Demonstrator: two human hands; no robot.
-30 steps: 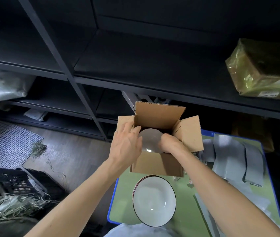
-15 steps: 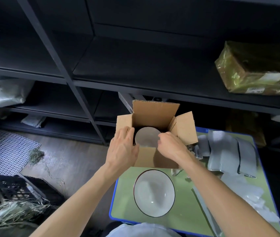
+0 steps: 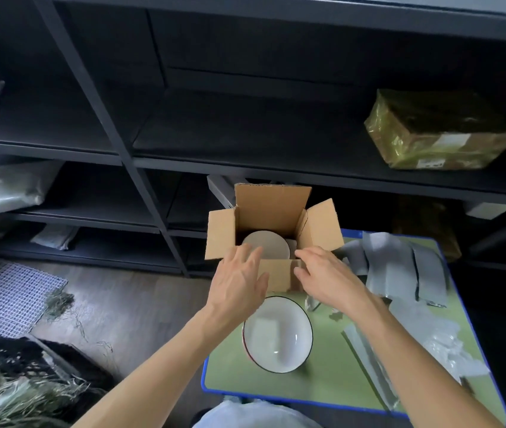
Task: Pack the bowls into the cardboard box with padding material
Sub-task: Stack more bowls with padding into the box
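Both hands are hovering at the near wall of the cardboard box point(image 3: 278, 274), empty, fingers loosely spread. The left hand point(image 3: 239, 281) is lying over the near left corner, the right hand point(image 3: 327, 278) over the near right corner. Just beyond the fingertips, one bowl point(image 3: 265, 246) is sitting inside the box. A second bowl point(image 3: 277, 334) is waiting below the wrists on the green table point(image 3: 322, 384). Grey padding sheets point(image 3: 399, 267) are lying to the right of the right hand.

I judge that the bowl in the box could rattle or chip if the second bowl goes on it with no padding between. A pull on the near wall could also tip the light box.

The wrapped parcel point(image 3: 440, 131) on the shelf is carrying white labels, but the writing is too small to read.
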